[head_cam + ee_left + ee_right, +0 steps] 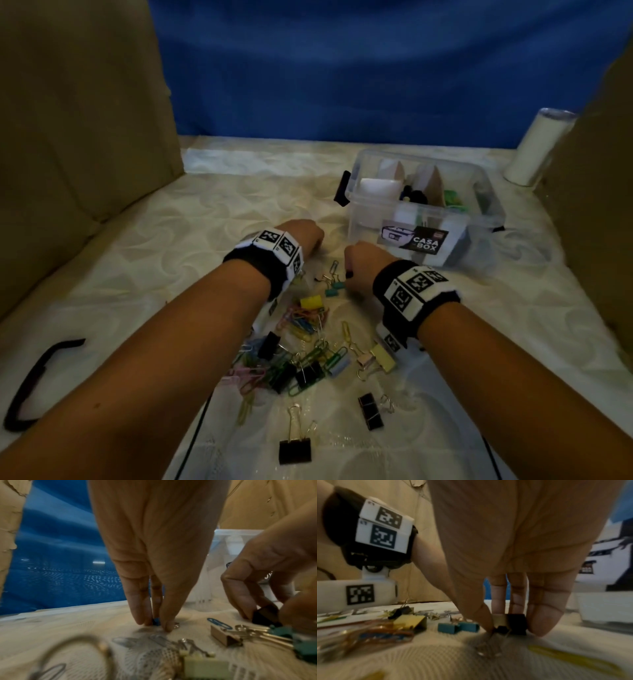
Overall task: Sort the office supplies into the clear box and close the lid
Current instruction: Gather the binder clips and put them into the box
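Observation:
The clear box (363, 219) stands open at the right, cardboard dividers and several items inside it. A pile of coloured paper clips and binder clips (303, 346) lies between my forearms. Just left of the box, my left hand (303, 236) reaches down to the cloth, and its fingertips (137, 619) pinch a small blue clip (156, 621). My right hand (363, 262) is close beside it; thumb and fingers (542, 626) pinch a black binder clip (516, 623) that rests on the cloth. Two teal binder clips (458, 627) lie just left of it.
Cardboard walls (78, 120) close in the left and right sides, and a blue cloth (342, 68) hangs at the back. A white roll (536, 147) stands at the back right. A black cord (34, 383) lies at the front left. Black binder clips (295, 448) sit nearest me.

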